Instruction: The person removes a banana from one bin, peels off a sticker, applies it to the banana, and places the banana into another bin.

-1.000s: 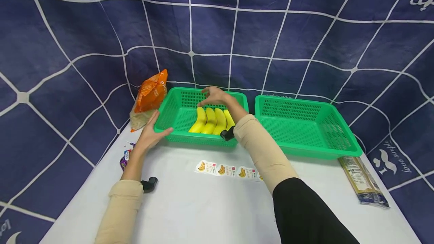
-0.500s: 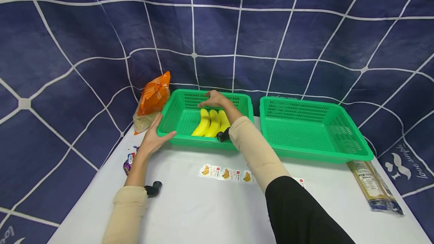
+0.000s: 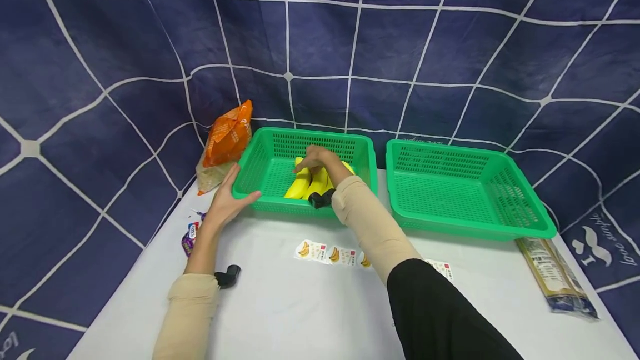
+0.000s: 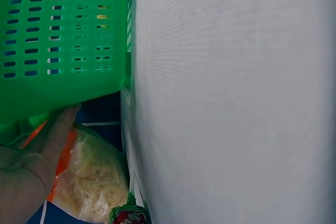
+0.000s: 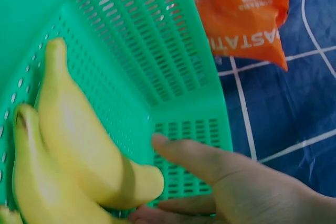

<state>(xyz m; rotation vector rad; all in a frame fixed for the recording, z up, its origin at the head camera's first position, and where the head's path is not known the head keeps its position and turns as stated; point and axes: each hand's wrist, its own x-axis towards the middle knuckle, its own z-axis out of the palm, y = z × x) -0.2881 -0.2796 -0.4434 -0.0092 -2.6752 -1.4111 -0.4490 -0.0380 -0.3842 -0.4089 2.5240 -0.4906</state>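
My right hand (image 3: pixel 320 159) is down in the left green basket (image 3: pixel 277 206), thumb and fingers parted right at the far end of a yellow banana (image 5: pixel 86 140) lying alongside others! And here's my left hand (image 3: pixel 226 203), thumb spread away from straight fingers, touching the basket's left end near the orange bag (image 3: pixel 229 136).

White table (image 3: pixel 300 310), left green basket (image 3: pixel 295 208), right basket (image 3: pixel 440 199), banana labels (image 3: pixel 342 255), orange bag (image 3: pixel 228 136), purple packet (image 3: pixel 189 240), gold packet (image 3: pixel 556 278)

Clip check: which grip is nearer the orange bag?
Left. The left grip is at the left end of the banana basket, beside the orange bag; the right grip is inside that basket, farther off, at the bananas.
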